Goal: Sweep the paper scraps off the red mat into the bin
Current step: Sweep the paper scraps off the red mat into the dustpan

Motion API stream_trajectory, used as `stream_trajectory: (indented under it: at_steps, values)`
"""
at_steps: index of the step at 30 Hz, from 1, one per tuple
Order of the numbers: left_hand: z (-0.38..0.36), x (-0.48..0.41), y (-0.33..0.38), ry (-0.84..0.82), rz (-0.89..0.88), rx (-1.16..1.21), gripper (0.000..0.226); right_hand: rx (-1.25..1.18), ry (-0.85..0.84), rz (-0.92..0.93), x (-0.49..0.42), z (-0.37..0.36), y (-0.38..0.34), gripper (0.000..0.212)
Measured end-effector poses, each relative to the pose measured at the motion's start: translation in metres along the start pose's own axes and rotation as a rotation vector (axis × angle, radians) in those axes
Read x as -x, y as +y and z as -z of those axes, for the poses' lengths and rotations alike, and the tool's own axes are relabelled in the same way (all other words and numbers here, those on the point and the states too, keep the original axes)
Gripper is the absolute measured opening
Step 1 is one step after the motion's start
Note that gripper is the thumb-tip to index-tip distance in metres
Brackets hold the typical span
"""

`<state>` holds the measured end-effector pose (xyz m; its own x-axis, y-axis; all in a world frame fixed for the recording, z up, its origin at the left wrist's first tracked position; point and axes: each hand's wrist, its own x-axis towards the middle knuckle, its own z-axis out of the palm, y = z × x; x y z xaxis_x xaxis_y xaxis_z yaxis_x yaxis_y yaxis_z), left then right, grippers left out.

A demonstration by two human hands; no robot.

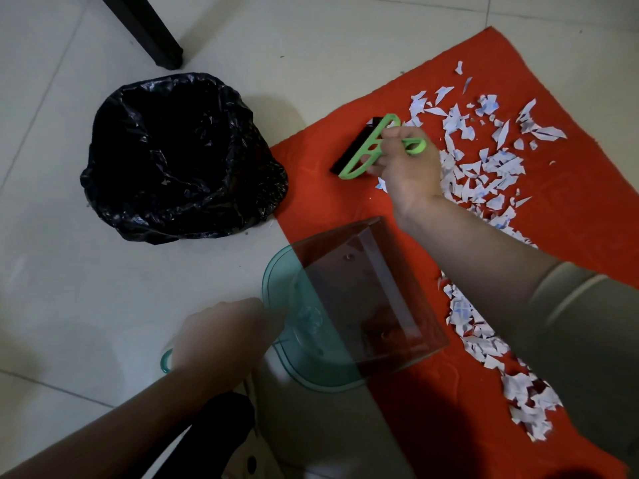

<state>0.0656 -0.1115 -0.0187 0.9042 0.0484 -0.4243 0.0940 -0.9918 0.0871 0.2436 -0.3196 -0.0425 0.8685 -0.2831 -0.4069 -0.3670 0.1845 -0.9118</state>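
A red mat (570,216) lies on the tiled floor at the right, strewn with several white paper scraps (484,167). My right hand (408,167) grips the handle of a small green brush (366,150) with black bristles, which rests on the mat to the left of the scraps. My left hand (221,337) grips the handle of a see-through teal dustpan (345,299), which lies half on the mat's left edge with its mouth towards the brush. A bin lined with a black bag (183,157) stands on the floor left of the mat, open at the top.
A black furniture leg (152,36) stands on the tiles behind the bin. More scraps (511,382) trail along the mat under my right forearm. A dark shape (214,430) sits at the bottom middle by my left arm.
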Motion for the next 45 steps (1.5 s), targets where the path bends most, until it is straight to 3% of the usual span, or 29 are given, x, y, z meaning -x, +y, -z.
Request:
stream_trajectory:
  at_steps: [3,8,12,17,19,22,24,27,31,37,41,45]
  values:
    - [-0.001,0.000,0.001,0.004,-0.002,-0.005,0.052,-0.025,0.064,-0.073,-0.004,0.015,-0.001,0.013]
    - [-0.003,0.001,0.000,0.027,0.006,0.003,0.053,0.061,0.328,0.130,0.003,0.032,0.000,0.016]
    - [-0.006,0.001,-0.002,0.025,0.004,0.007,0.054,0.053,0.240,0.194,0.008,0.027,-0.002,0.017]
    - [-0.007,0.002,-0.002,0.018,0.007,0.004,0.055,0.031,0.038,0.014,0.006,0.024,0.001,0.008]
    - [-0.008,0.003,-0.002,0.019,0.005,-0.001,0.055,0.076,0.105,0.009,0.005,0.031,0.002,0.010]
    - [-0.009,0.004,-0.002,0.027,0.004,0.002,0.054,0.158,0.327,0.113,0.008,0.040,0.003,0.021]
    - [-0.009,0.004,-0.003,0.034,0.002,0.004,0.054,0.118,0.376,0.200,0.012,0.042,0.002,0.021]
    - [-0.009,0.005,-0.002,0.027,0.001,0.002,0.054,0.068,0.283,0.226,0.019,0.037,-0.003,0.021]
    - [-0.007,0.006,0.000,0.011,0.007,0.000,0.053,0.062,0.141,0.068,0.020,0.036,0.002,0.018]
    - [-0.006,0.007,-0.001,0.005,0.024,0.016,0.054,0.229,0.402,0.224,0.019,0.052,0.006,0.021]
    - [-0.006,0.008,-0.002,0.014,0.028,0.011,0.054,0.194,0.302,0.262,0.023,0.046,0.003,0.013]
    - [-0.006,0.008,-0.001,0.017,0.029,0.006,0.054,0.210,0.165,0.145,0.027,0.042,0.009,0.019]
